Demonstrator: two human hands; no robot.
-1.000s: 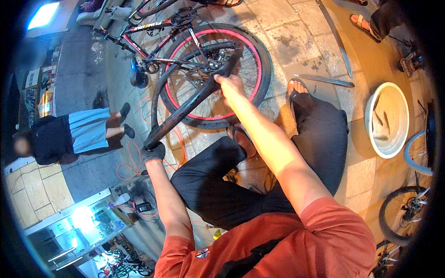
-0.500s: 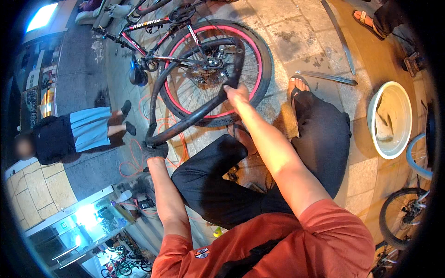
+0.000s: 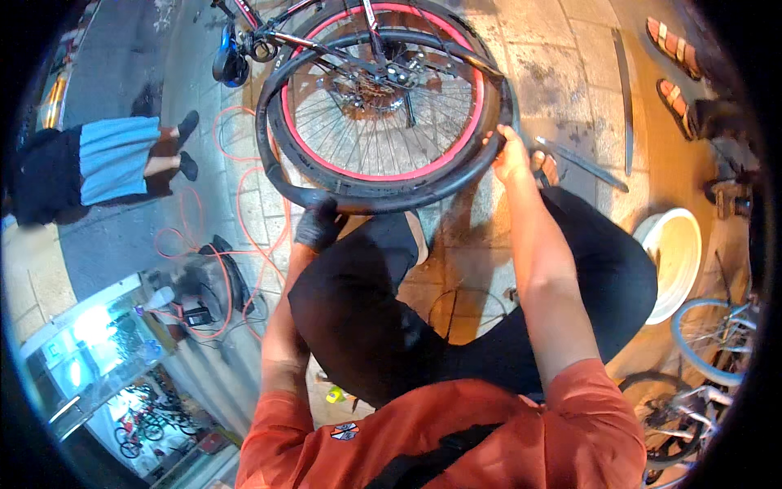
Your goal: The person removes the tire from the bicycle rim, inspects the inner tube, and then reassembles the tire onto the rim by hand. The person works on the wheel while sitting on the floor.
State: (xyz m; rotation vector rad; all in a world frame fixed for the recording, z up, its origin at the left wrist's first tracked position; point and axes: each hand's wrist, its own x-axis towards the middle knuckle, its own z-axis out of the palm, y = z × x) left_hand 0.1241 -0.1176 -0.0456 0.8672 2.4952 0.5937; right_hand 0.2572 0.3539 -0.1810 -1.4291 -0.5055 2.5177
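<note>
A black inner tube (image 3: 423, 198) forms a wide loop in front of the bicycle's rear wheel, largely overlapping the black tyre with its red rim (image 3: 358, 174). My left hand (image 3: 322, 224), in a dark glove, grips the tube at its lower left. My right hand (image 3: 509, 153), bare, holds it on the right side, fingers curled on it. The bicycle frame (image 3: 371, 28) and rear gears show through the loop. Whether the tube touches the wheel is unclear. My bent knees in black trousers sit just below the tube.
Orange hose (image 3: 240, 200) coils at left, near a person in a blue skirt (image 3: 114, 159). At right lie metal strips (image 3: 582, 163), another person's sandaled feet (image 3: 676, 102), a white basin (image 3: 688, 261) and parked bicycles (image 3: 705, 342). A glazed storefront (image 3: 90, 334) stands lower left.
The tube has opened from a long narrow shape into a rounder loop. My right hand moved right, my left hand right and up. The whole view shifted too.
</note>
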